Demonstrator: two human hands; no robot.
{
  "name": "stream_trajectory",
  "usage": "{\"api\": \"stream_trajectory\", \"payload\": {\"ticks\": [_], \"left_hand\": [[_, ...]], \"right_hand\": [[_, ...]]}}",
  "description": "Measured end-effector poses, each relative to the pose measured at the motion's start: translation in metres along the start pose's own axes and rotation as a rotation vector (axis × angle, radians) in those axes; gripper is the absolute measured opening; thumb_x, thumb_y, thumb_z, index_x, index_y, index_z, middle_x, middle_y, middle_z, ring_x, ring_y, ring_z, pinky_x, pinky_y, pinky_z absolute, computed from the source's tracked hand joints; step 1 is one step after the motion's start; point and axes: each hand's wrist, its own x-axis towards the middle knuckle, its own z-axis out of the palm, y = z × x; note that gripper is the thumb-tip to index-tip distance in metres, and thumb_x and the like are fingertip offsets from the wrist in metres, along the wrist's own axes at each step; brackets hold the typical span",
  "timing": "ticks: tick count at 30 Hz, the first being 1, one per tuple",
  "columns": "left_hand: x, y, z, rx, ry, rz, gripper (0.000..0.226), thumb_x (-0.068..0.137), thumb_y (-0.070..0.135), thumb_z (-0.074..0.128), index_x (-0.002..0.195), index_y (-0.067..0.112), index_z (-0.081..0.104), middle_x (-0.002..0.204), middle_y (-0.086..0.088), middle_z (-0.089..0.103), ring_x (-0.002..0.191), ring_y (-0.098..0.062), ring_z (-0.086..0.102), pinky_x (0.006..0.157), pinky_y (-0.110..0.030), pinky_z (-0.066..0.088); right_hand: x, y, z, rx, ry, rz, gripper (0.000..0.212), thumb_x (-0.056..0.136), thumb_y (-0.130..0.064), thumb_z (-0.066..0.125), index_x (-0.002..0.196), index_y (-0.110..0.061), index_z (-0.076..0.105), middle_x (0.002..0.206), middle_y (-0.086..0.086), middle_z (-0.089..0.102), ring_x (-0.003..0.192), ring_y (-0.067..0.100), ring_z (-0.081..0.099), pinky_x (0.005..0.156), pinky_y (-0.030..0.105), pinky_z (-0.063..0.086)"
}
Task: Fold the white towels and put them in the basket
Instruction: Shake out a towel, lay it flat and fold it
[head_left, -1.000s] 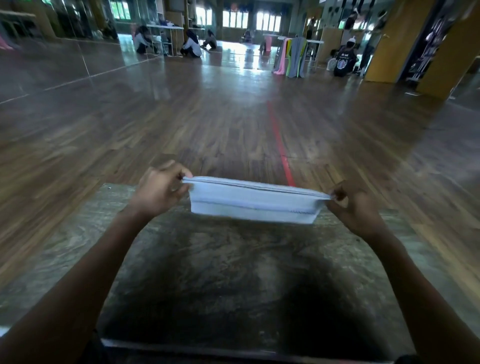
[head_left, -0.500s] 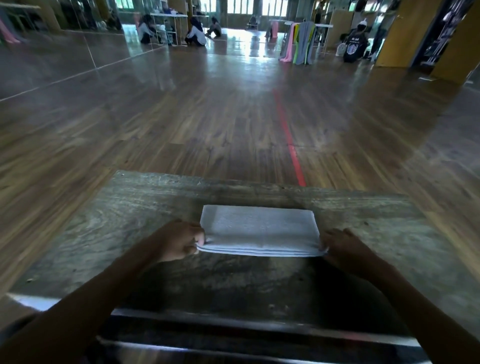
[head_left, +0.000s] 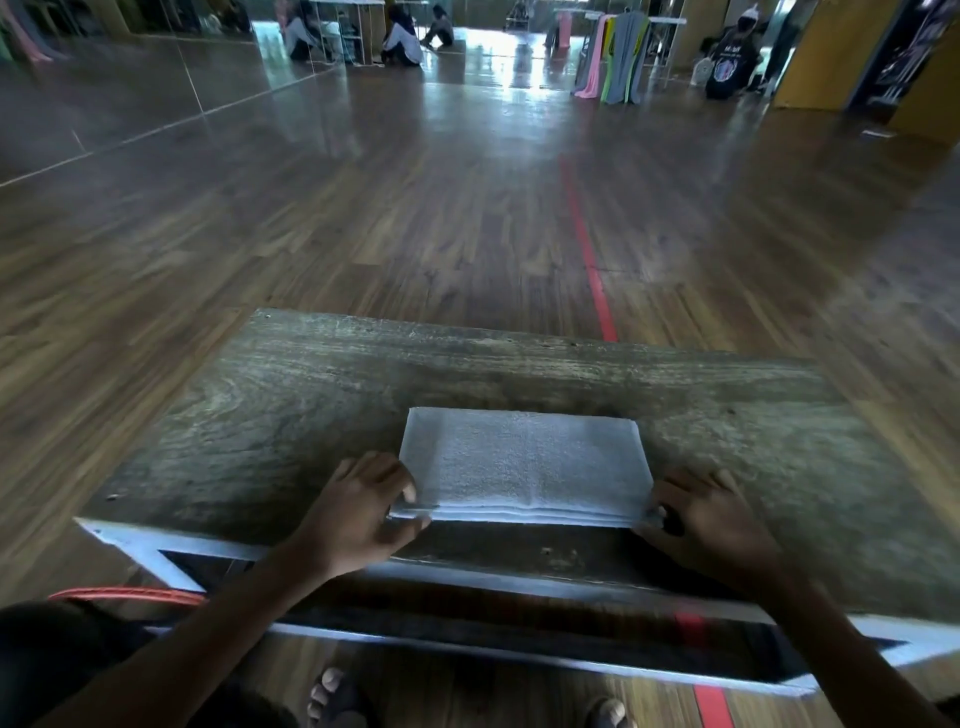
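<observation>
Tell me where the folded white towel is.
Head view: the white towel lies flat at the front of the wooden table, between the left hand and right hand, which hold its near corners.

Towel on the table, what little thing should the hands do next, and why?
Probably lift it up: the white towel already lies folded flat on the wooden table, and the left hand and right hand each pinch a near corner.
</observation>
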Motion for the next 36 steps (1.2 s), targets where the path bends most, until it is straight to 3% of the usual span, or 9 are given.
{"api": "stream_trajectory", "payload": {"ticks": [3,6,10,14,18,21,23,29,36], "left_hand": [[0.015,0.021,0.007,-0.007,0.066,-0.009,0.024,0.082,0.049,0.054,0.093,0.029,0.064,0.097,0.014,0.061,0.097,-0.008,0.056,0.078,-0.029,0.043],[0.03,0.04,0.018,-0.013,0.014,-0.018,0.032,0.084,0.049,0.049,0.102,0.031,0.067,0.102,0.014,0.065,0.099,-0.008,0.059,0.082,-0.029,0.042],[0.046,0.053,0.03,-0.036,-0.073,0.0,0.032,0.086,0.048,0.047,0.101,0.031,0.069,0.1,0.014,0.066,0.096,-0.009,0.058,0.083,-0.031,0.039],[0.057,0.055,0.027,-0.137,-0.11,-0.037,0.018,0.09,0.034,0.058,0.099,0.03,0.073,0.102,0.016,0.068,0.096,-0.004,0.056,0.087,-0.029,0.034],[0.061,0.05,0.022,-0.312,-0.163,-0.104,0.011,0.087,0.028,0.066,0.093,0.028,0.075,0.093,0.015,0.071,0.089,0.005,0.055,0.085,-0.018,0.037],[0.06,0.049,0.017,-0.403,-0.164,-0.128,0.01,0.086,0.022,0.067,0.091,0.025,0.076,0.088,0.015,0.071,0.084,0.006,0.058,0.079,-0.008,0.038],[0.057,0.049,0.015,-0.377,-0.153,-0.091,0.01,0.087,0.023,0.067,0.09,0.026,0.076,0.087,0.016,0.07,0.084,0.005,0.058,0.078,-0.006,0.037],[0.042,0.047,0.022,-0.081,-0.114,0.125,0.024,0.084,0.046,0.048,0.09,0.034,0.069,0.09,0.019,0.066,0.088,-0.003,0.058,0.08,-0.026,0.043],[0.031,0.031,0.014,0.007,-0.096,0.224,0.018,0.086,0.039,0.049,0.081,0.032,0.065,0.084,0.017,0.064,0.08,-0.002,0.058,0.078,-0.026,0.047]], "right_hand": [[0.014,-0.023,-0.002,0.083,0.083,-0.012,0.031,0.08,-0.054,0.044,0.088,-0.029,0.061,0.092,-0.009,0.062,0.086,0.013,0.059,0.075,0.03,0.032],[0.029,-0.045,0.007,0.14,0.034,-0.04,0.034,0.084,-0.048,0.044,0.103,-0.027,0.062,0.104,-0.009,0.062,0.097,0.011,0.057,0.081,0.028,0.034],[0.037,-0.056,0.021,0.151,-0.013,-0.072,0.033,0.088,-0.045,0.041,0.102,-0.027,0.065,0.103,-0.011,0.063,0.097,0.009,0.056,0.081,0.023,0.037],[0.038,-0.055,0.021,0.193,-0.014,-0.037,0.014,0.091,-0.03,0.055,0.099,-0.023,0.065,0.101,-0.009,0.063,0.095,0.008,0.055,0.074,0.019,0.036],[0.032,-0.053,0.018,0.291,-0.02,-0.021,0.012,0.092,-0.028,0.055,0.101,-0.025,0.063,0.099,-0.012,0.062,0.09,0.003,0.056,0.076,0.02,0.046],[0.029,-0.052,0.017,0.306,-0.028,-0.045,0.012,0.093,-0.029,0.054,0.101,-0.026,0.062,0.098,-0.013,0.06,0.088,0.0,0.054,0.075,0.017,0.045],[0.028,-0.053,0.018,0.296,-0.029,-0.059,0.012,0.092,-0.031,0.053,0.1,-0.027,0.062,0.099,-0.013,0.059,0.088,-0.001,0.052,0.075,0.017,0.044],[0.023,-0.049,0.021,0.225,-0.051,-0.127,0.014,0.087,-0.036,0.054,0.094,-0.027,0.062,0.104,-0.01,0.056,0.099,0.004,0.05,0.082,0.019,0.039],[0.014,-0.041,0.025,0.114,0.032,-0.13,0.017,0.082,-0.04,0.046,0.088,-0.03,0.058,0.095,-0.012,0.056,0.092,0.007,0.053,0.079,0.022,0.039]]}}
